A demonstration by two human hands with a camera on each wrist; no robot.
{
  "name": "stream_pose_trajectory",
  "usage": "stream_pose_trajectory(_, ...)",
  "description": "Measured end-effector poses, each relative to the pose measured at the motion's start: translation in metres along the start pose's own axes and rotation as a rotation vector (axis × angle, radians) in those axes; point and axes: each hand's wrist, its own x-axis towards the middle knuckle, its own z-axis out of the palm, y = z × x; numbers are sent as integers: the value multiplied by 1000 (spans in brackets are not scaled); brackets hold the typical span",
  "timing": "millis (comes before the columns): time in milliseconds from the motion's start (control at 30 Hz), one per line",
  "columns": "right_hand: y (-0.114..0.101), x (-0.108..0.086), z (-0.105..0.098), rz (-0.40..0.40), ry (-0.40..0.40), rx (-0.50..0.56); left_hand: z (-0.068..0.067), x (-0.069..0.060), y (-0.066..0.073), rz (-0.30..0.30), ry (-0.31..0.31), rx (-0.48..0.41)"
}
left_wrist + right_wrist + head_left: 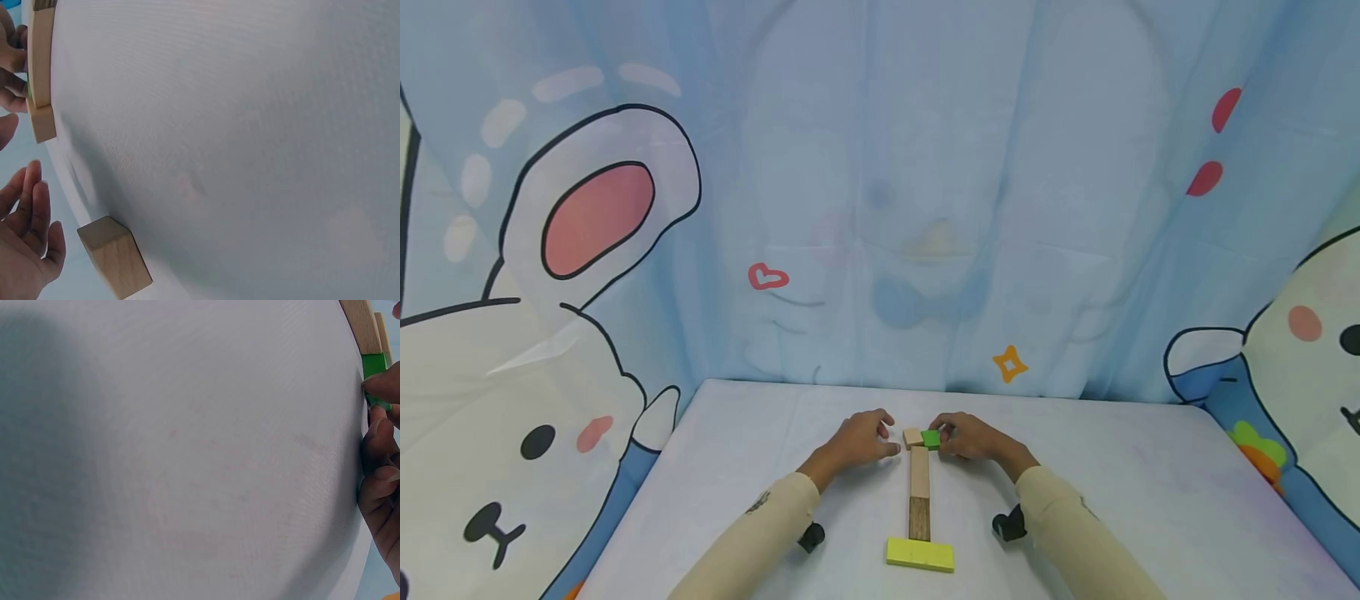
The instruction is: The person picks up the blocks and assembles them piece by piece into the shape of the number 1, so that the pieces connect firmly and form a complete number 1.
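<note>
On the white table, plain wooden blocks (920, 472) stand in a line toward a yellow block (920, 554); the nearer part is darker. A small plain wooden block (913, 437) and a green block (931, 439) sit side by side at the far end. My right hand (967, 436) pinches the green block between thumb and fingers, plain in the right wrist view on the green block (374, 364). Just left of the line, my left hand (859, 437) holds nothing, its fingers loosely bent. Beside it in the left wrist view lies another wooden block (119, 259).
A light blue curtain (925, 167) with cartoon animals hangs behind the table's far edge. The white tabletop (1120, 475) extends to both sides of the blocks. Small black devices (1009, 525) are at both wrists, under the sleeves.
</note>
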Motion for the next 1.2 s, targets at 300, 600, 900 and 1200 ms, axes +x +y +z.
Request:
stream_pose_trajectory(300, -1, 2, 1, -13, -2, 3, -5, -8, -1, -7, 0, -17)
stream_pose_trajectory(600, -2, 0, -1, -10, -5, -13, -5, -11, -4, 14, 11, 20)
stream_pose_trajectory(900, 3, 0, 1, -19, 0, -7, -4, -22, -6, 2, 13, 53)
stream_pose_trajectory(1200, 7, 2, 3, -23, 16, -14, -7, -30, -11, 10, 43, 61)
